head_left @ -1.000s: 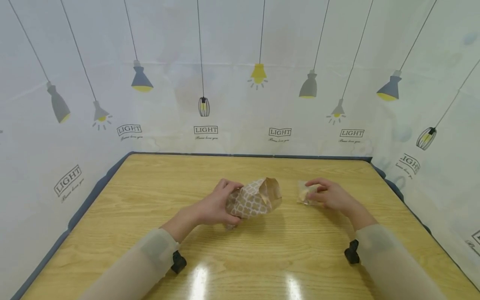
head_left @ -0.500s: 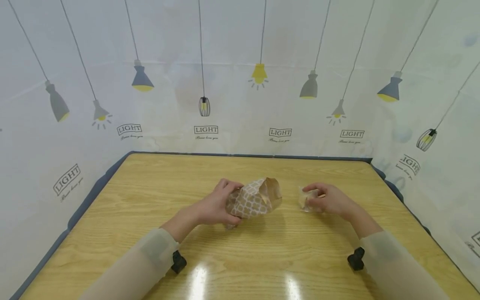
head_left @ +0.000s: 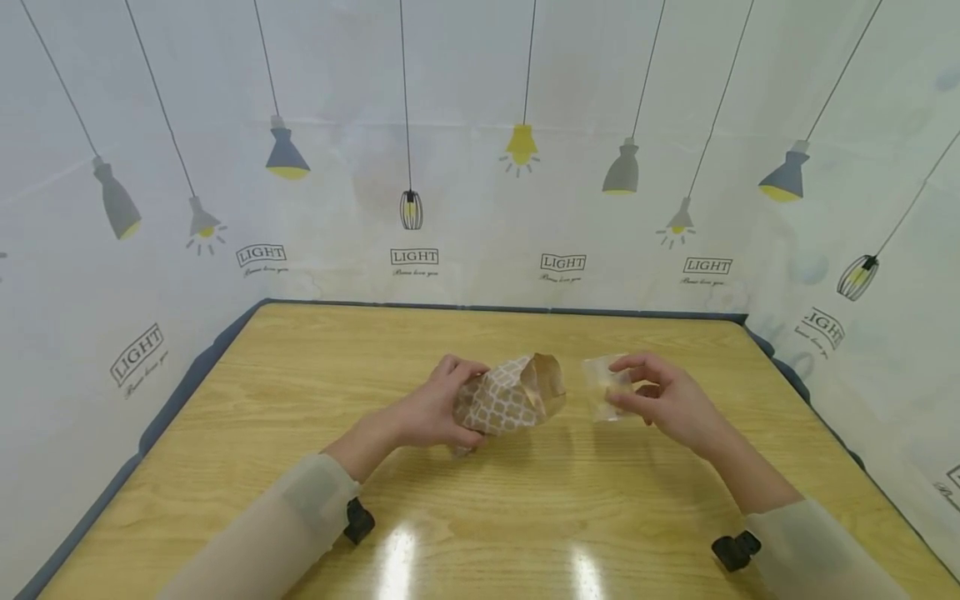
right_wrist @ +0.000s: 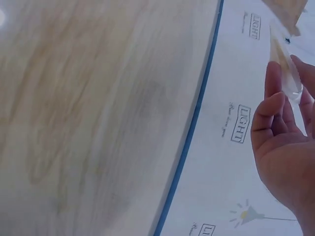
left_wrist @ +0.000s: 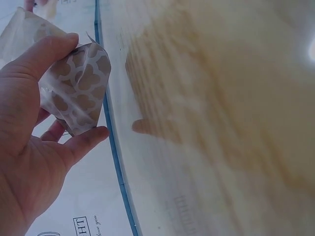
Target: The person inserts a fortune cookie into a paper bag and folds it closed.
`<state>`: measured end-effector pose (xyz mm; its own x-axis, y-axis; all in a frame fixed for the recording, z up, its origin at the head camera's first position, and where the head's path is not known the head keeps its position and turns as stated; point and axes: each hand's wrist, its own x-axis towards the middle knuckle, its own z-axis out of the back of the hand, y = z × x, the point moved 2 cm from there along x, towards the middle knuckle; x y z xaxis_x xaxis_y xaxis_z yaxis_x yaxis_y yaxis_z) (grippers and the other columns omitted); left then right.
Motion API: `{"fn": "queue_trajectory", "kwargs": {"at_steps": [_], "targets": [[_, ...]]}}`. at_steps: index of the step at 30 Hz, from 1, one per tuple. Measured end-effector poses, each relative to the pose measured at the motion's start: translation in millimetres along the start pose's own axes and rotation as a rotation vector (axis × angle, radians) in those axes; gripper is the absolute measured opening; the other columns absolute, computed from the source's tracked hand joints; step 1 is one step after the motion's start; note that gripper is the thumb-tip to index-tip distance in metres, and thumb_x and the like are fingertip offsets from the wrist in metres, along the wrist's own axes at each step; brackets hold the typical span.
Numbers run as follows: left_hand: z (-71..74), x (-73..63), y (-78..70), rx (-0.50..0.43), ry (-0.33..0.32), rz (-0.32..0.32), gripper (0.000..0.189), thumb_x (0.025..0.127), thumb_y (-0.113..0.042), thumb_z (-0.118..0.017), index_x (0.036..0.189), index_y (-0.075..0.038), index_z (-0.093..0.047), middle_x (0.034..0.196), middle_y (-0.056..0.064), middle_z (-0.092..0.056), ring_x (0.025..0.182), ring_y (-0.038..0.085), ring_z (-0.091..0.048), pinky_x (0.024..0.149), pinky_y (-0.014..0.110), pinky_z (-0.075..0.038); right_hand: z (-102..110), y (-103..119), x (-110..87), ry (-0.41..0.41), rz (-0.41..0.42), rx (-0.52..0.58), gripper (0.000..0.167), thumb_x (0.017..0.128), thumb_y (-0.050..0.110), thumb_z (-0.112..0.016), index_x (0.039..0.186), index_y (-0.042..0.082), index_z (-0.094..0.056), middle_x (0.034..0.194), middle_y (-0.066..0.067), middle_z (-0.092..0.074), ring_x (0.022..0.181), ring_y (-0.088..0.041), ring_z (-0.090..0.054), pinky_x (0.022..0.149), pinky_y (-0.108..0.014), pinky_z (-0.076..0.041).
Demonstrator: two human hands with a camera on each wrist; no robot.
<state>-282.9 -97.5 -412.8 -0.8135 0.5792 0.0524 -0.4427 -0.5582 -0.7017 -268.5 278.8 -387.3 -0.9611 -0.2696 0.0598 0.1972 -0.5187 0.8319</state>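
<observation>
My left hand (head_left: 442, 408) grips a brown paper bag (head_left: 502, 400) with a white lattice pattern around its closed end. The bag lies tilted over the table, its crumpled open mouth facing right. In the left wrist view, thumb and fingers wrap the lower end of the patterned bag (left_wrist: 78, 88). My right hand (head_left: 667, 400) pinches a small clear plastic packet (head_left: 600, 404) between thumb and fingers, just right of the bag's mouth. Something pale yellowish shows inside the packet. The right wrist view shows the packet (right_wrist: 283, 59) edge-on in the fingertips, close to the brown bag (right_wrist: 290, 12).
A light wood table (head_left: 480, 517) spreads under both hands, with a dark blue edge strip (head_left: 495, 310) at the back. White wall sheets (head_left: 465, 167) printed with lamps stand behind and on both sides. Each wrist carries a small black camera mount (head_left: 735, 550).
My right hand has lifted the packet off the table and turned it upright, its forearm shifting right and nearer me. The left hand and bag stay almost in place.
</observation>
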Motion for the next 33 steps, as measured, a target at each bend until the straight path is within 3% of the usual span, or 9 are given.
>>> {"fn": "queue_trajectory", "kwargs": {"at_steps": [5,12,16,23,33], "targets": [[0.1,0.7,0.2,-0.005,0.0,-0.006,0.102,0.082,-0.021,-0.098,0.165,-0.014,-0.04,0.153,0.016,-0.038,0.138,0.032,-0.047,0.123,0.06,-0.047,-2,14,-6.7,-0.039,0.045,-0.002,0.039,0.103,0.03,-0.08,0.136,0.016,-0.065,0.121,-0.012,-0.065,0.077,-0.014,-0.067,0.063,-0.031,-0.055],[0.7,0.8,-0.3,-0.005,0.001,-0.003,0.101,0.082,-0.021,-0.098,0.165,-0.014,-0.04,0.153,0.016,-0.038,0.138,0.032,-0.046,0.123,0.06,-0.046,-7,34,-11.2,-0.022,0.09,0.071,0.033,0.11,0.03,-0.07,0.138,0.013,-0.066,0.113,-0.003,-0.07,0.088,-0.017,-0.068,0.072,-0.031,-0.06],[0.4,1.1,-0.7,-0.004,0.007,0.004,0.101,0.082,-0.021,-0.098,0.165,-0.015,-0.04,0.154,0.015,-0.037,0.138,0.032,-0.046,0.123,0.059,-0.046,-11,45,-9.9,0.01,0.112,0.072,0.033,0.107,0.028,-0.074,0.138,0.016,-0.069,0.113,-0.005,-0.075,0.09,-0.017,-0.071,0.073,-0.031,-0.062],[0.3,1.6,-1.6,0.011,0.011,0.007,0.101,0.081,-0.02,-0.098,0.164,-0.015,-0.04,0.153,0.015,-0.038,0.138,0.032,-0.047,0.124,0.058,-0.046,-18,60,-3.2,0.063,0.068,0.081,0.037,0.102,0.03,-0.08,0.136,0.017,-0.071,0.124,-0.013,-0.07,0.089,-0.019,-0.075,0.073,-0.034,-0.064],[-2.1,1.6,-3.8,0.011,0.025,-0.007,0.101,0.081,-0.018,-0.098,0.164,-0.014,-0.04,0.152,0.015,-0.039,0.137,0.031,-0.048,0.124,0.058,-0.046,-27,73,6.4,0.12,0.047,0.026,0.038,0.102,0.028,-0.08,0.136,0.012,-0.074,0.11,-0.012,-0.074,0.081,-0.021,-0.069,0.065,-0.032,-0.06]]}}
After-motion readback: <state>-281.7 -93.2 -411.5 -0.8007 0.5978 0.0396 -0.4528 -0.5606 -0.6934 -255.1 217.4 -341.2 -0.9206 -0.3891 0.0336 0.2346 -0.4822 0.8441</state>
